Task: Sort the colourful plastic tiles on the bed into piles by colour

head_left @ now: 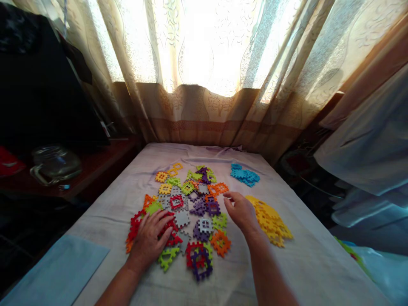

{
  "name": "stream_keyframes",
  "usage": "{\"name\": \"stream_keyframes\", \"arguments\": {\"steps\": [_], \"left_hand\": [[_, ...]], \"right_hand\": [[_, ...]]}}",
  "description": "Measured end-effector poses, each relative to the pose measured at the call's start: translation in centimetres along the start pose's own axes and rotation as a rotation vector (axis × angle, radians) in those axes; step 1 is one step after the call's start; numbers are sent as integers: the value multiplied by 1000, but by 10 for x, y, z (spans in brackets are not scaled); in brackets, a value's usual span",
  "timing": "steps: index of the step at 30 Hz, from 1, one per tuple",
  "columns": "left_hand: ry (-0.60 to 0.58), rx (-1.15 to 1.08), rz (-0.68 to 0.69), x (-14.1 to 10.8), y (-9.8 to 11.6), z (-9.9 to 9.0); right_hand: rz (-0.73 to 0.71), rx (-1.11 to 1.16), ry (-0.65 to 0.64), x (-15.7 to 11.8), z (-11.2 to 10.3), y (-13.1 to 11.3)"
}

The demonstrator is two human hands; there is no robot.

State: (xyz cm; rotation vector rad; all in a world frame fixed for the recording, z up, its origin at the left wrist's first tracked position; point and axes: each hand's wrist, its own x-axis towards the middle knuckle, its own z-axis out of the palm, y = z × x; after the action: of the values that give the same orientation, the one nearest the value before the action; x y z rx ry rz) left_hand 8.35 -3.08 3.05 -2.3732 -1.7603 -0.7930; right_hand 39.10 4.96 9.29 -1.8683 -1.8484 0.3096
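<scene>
My left hand [151, 233] lies with fingers spread on red interlocking plastic pieces [137, 223] at the left of a mixed pile. Beneath its fingertips a lime green piece [154, 207] partly shows. Over the right side of the pile is my right hand [241, 209], thumb and forefinger slightly apart, with nothing visible between them. Orange pieces [218, 188] lie just beyond its fingertips. Nearby are purple pieces [213, 208], a white window piece [205, 225] and grey pieces [182, 219]. My left palm hides some red pieces.
Yellow pieces [270, 219] form a heap right of my right hand. A blue heap [245, 175] sits farther back. The cloth-covered surface [127, 178] ends at a curtain [204, 110]. On the left are a light blue sheet [60, 270] and a glass jug [56, 165].
</scene>
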Motion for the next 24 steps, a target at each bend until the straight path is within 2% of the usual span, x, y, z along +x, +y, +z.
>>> {"name": "stream_keyframes", "arguments": {"steps": [3, 6, 11, 15, 18, 19, 21, 24], "left_hand": [[18, -21, -23, -1, 0, 0], [43, -57, -47, 0, 0, -1], [-7, -127, -63, 18, -3, -15], [-121, -109, -163, 57, -21, -28], [-298, 22, -254, 89, -43, -33], [-319, 47, -279, 97, -50, -33], [-378, 80, -317, 107, -63, -32], [-452, 105, -347, 108, -77, -30]], "right_hand": [[-89, 16, -18, -5, 31, -13], [-122, 98, 7, -6, 52, -7], [-7, 362, 116, -2, 65, 14], [81, 459, 141, 0, 67, 18], [85, 478, 149, -1, 66, 17], [85, 483, 146, -1, 66, 16], [85, 490, 145, 0, 67, 16], [81, 496, 162, 2, 70, 19]]}}
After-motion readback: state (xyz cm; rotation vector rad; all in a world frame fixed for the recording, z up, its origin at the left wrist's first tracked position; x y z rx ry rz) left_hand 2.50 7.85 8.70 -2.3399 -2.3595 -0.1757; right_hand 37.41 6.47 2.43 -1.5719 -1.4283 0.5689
